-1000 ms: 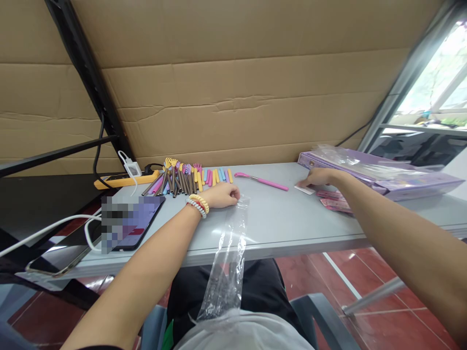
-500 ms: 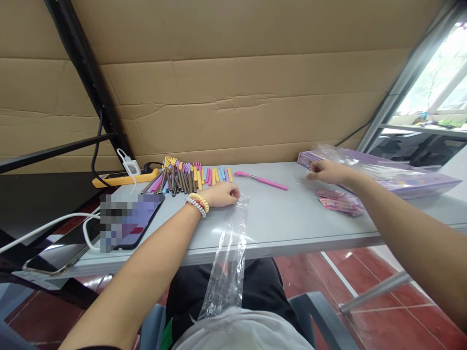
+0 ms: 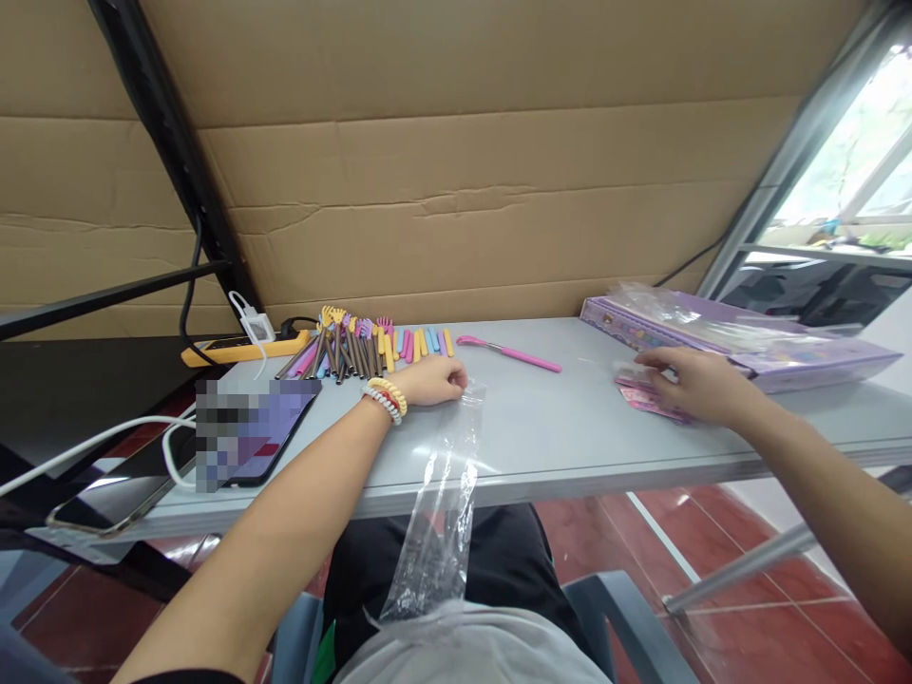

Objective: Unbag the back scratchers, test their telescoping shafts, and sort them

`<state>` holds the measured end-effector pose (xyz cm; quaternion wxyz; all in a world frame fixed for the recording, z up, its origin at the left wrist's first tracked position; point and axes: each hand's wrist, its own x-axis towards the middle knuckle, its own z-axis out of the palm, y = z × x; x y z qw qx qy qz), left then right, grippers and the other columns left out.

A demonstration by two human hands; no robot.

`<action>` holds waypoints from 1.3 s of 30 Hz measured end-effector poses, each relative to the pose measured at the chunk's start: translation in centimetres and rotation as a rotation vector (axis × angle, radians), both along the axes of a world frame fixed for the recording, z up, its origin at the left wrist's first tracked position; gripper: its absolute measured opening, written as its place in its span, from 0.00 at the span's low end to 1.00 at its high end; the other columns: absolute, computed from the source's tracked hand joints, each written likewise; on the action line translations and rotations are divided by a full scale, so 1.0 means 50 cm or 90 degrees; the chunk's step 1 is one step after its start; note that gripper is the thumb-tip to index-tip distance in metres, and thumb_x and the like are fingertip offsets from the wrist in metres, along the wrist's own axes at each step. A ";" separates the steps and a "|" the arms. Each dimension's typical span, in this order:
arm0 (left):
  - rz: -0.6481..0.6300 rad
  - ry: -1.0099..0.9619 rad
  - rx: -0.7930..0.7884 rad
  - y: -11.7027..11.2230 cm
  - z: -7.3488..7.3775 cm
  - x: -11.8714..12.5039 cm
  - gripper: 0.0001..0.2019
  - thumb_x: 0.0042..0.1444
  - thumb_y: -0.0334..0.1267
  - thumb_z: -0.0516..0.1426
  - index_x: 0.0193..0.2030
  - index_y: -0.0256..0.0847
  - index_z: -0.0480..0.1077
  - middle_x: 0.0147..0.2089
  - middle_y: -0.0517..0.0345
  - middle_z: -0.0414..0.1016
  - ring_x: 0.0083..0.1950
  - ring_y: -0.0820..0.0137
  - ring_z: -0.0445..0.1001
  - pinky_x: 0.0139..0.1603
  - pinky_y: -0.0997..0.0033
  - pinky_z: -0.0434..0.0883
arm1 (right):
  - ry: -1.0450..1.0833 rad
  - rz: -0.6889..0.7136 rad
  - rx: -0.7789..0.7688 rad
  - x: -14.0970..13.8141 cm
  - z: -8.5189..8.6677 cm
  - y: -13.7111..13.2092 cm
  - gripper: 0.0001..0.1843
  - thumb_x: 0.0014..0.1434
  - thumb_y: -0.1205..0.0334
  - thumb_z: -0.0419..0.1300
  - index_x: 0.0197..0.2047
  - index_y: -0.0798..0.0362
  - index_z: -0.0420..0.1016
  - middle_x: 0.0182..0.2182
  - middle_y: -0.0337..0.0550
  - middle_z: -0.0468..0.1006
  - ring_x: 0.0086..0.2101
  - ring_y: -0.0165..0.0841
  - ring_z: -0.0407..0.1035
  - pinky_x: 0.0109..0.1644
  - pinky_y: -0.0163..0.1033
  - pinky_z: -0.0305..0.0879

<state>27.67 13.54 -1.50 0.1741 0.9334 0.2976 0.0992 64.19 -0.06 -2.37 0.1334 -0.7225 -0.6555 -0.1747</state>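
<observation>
Closed fingers of my left hand [image 3: 443, 382] pinch the top end of a clear plastic bag [image 3: 446, 494], which runs down over the table edge onto my lap. My right hand [image 3: 688, 382] is over the small stack of pink printed cards [image 3: 650, 401], thumb and fingers apart; whether the fingertips touch the cards I cannot tell. Between the hands, farther back, a pink-handled back scratcher [image 3: 523, 355] lies on the table. Behind my left hand are a pile of back scratcher parts [image 3: 349, 347], with claw heads and brown tubes, and a row of short coloured sleeves [image 3: 419, 343].
Clear plastic wrapping [image 3: 684, 318] lies over a flat purple box [image 3: 819, 356] at the right. Two phones [image 3: 267, 437] [image 3: 114, 499] with white cables are at the left, near a yellow power strip [image 3: 235, 351]. Cardboard [image 3: 499, 209] stands behind the grey table [image 3: 556, 427].
My right hand has moved from beside the purple box's near corner down and right, over the pink cards. The left hand keeps its place and its pinch on the bag.
</observation>
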 end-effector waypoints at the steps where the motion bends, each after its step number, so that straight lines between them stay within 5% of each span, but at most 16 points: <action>1: 0.000 -0.001 0.001 0.000 0.000 0.000 0.09 0.47 0.34 0.53 0.35 0.39 0.72 0.35 0.58 0.75 0.37 0.69 0.71 0.37 0.73 0.65 | 0.003 0.015 0.026 -0.002 -0.005 -0.004 0.16 0.54 0.64 0.49 0.42 0.55 0.75 0.39 0.50 0.79 0.38 0.40 0.72 0.43 0.41 0.64; 13: 0.002 0.000 0.005 0.002 -0.002 0.002 0.09 0.47 0.34 0.54 0.35 0.40 0.73 0.36 0.58 0.75 0.38 0.69 0.72 0.36 0.73 0.65 | 0.081 0.118 0.144 -0.003 -0.018 -0.046 0.05 0.46 0.62 0.54 0.25 0.50 0.71 0.28 0.46 0.77 0.31 0.38 0.70 0.38 0.42 0.64; 19: -0.010 -0.047 -0.001 -0.005 -0.004 0.008 0.08 0.47 0.33 0.54 0.34 0.38 0.73 0.34 0.57 0.75 0.36 0.69 0.71 0.37 0.73 0.66 | 0.142 0.175 0.219 -0.116 0.006 -0.010 0.05 0.46 0.63 0.53 0.25 0.51 0.69 0.26 0.46 0.76 0.30 0.37 0.70 0.38 0.42 0.64; 25: -0.045 -0.208 -0.057 -0.016 0.005 0.008 0.07 0.48 0.33 0.55 0.33 0.36 0.74 0.28 0.59 0.73 0.30 0.74 0.68 0.34 0.74 0.65 | 0.362 0.278 -0.017 -0.303 0.035 0.089 0.22 0.51 0.51 0.59 0.46 0.54 0.71 0.43 0.50 0.76 0.39 0.38 0.71 0.39 0.40 0.65; 27: -0.060 -0.242 -0.087 -0.016 0.008 0.007 0.07 0.49 0.34 0.56 0.33 0.36 0.75 0.26 0.60 0.72 0.28 0.75 0.67 0.32 0.75 0.64 | 0.434 0.337 -0.138 -0.336 0.039 0.116 0.24 0.52 0.48 0.59 0.47 0.55 0.71 0.40 0.50 0.77 0.36 0.36 0.71 0.38 0.39 0.65; 31: -0.070 -0.244 -0.116 -0.014 0.006 0.008 0.06 0.48 0.35 0.57 0.32 0.36 0.74 0.24 0.62 0.69 0.27 0.76 0.65 0.30 0.75 0.62 | 0.530 0.421 -0.277 -0.345 0.032 0.139 0.19 0.52 0.46 0.58 0.30 0.56 0.72 0.23 0.42 0.74 0.26 0.31 0.68 0.32 0.37 0.62; 39: -0.066 -0.276 -0.183 -0.013 -0.003 0.017 0.08 0.45 0.34 0.59 0.31 0.38 0.62 0.28 0.64 0.66 0.29 0.76 0.65 0.32 0.74 0.64 | 0.587 0.387 -0.319 -0.319 0.014 0.129 0.15 0.45 0.53 0.64 0.32 0.57 0.73 0.25 0.42 0.75 0.24 0.28 0.64 0.29 0.35 0.59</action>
